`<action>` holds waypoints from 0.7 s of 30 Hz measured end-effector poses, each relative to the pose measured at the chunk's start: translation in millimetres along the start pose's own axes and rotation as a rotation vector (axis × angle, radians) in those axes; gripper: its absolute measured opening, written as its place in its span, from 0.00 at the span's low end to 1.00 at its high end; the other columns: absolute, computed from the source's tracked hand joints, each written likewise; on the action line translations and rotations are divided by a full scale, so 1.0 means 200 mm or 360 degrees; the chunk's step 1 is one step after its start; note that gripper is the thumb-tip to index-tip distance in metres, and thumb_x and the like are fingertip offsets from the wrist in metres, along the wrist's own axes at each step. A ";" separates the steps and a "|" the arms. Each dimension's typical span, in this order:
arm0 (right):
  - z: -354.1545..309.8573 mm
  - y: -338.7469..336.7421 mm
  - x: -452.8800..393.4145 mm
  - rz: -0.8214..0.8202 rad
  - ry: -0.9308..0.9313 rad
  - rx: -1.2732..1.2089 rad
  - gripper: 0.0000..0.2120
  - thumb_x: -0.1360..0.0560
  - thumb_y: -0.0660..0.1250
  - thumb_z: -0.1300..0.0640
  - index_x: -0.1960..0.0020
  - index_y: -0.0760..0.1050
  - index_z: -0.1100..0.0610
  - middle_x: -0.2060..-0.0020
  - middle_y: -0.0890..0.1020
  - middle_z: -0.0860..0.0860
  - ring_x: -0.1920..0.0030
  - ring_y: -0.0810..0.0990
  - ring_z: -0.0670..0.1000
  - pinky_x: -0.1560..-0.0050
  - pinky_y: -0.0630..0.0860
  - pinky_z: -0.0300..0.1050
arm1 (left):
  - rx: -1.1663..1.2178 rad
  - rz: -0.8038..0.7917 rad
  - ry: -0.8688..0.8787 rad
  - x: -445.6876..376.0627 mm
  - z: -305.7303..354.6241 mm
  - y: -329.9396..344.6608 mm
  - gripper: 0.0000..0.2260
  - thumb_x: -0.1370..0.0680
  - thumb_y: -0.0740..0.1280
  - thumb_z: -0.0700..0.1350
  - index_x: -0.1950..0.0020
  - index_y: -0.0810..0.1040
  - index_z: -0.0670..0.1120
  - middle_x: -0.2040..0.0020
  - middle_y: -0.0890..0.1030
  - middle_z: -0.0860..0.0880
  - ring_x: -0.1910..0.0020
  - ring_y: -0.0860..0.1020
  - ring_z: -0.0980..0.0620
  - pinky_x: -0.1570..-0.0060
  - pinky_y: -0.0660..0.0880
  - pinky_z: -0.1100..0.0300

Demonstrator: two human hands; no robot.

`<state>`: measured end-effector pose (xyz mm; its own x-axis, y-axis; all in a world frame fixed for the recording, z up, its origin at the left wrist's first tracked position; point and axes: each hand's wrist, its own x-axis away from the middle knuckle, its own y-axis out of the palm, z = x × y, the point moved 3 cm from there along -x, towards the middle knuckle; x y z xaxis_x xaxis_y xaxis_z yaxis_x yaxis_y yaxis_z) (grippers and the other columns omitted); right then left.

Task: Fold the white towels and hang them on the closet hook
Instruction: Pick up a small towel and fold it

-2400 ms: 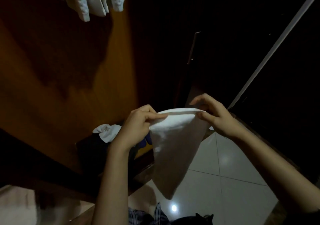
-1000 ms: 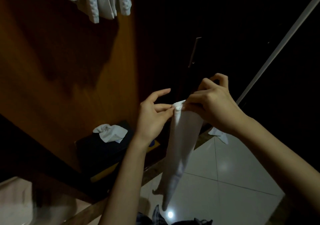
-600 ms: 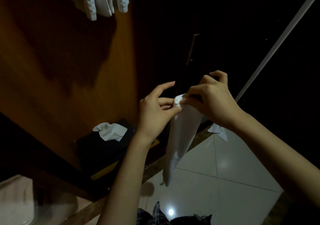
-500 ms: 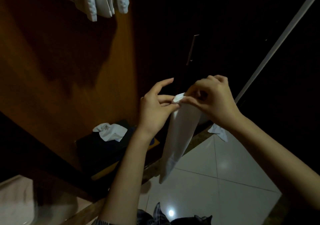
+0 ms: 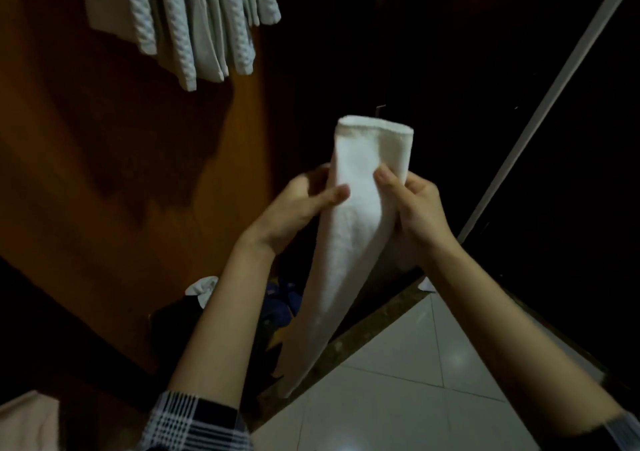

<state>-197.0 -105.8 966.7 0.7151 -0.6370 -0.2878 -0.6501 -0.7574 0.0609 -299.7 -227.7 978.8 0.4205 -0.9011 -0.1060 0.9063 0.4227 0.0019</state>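
Note:
A white towel [image 5: 349, 228], folded into a long narrow strip, stands upright between my hands, its folded top end above them and its tail hanging toward the floor. My left hand [image 5: 294, 208] grips its left edge, thumb across the front. My right hand [image 5: 415, 211] grips the right edge, thumb on the front. Several white towels [image 5: 194, 24] hang at the top left against the wooden closet panel [image 5: 104, 173]. The hook itself is hidden.
A dark box with a crumpled white cloth [image 5: 202, 287] on it sits low by the panel. Another white scrap [image 5: 427, 284] lies by the dark closet opening. A pale metal rail [image 5: 554, 97] runs diagonally at right. White floor tiles [image 5: 415, 398] lie below.
Both hands have slid down from pinching the towel's top corners to gripping its sides lower down. The towel's folded top now stands above them, and the view has tilted upward a little.

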 end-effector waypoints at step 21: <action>-0.02 -0.05 -0.30 -0.0136 0.0673 -0.0112 0.28 0.25 0.58 0.37 0.46 0.80 0.61 0.54 0.84 0.58 0.54 0.83 0.56 0.55 0.79 0.46 | 0.0275 -0.0014 -0.0338 -0.24 -0.03 0.08 0.11 0.20 0.61 0.49 0.42 0.77 0.47 0.48 0.83 0.50 0.50 0.81 0.55 0.54 0.79 0.63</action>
<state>-232.9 -61.0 987.1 0.8172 -0.5636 0.1209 -0.5757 -0.8084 0.1231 -306.2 -177.6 978.7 0.3958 -0.9124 0.1043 0.8961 0.4086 0.1734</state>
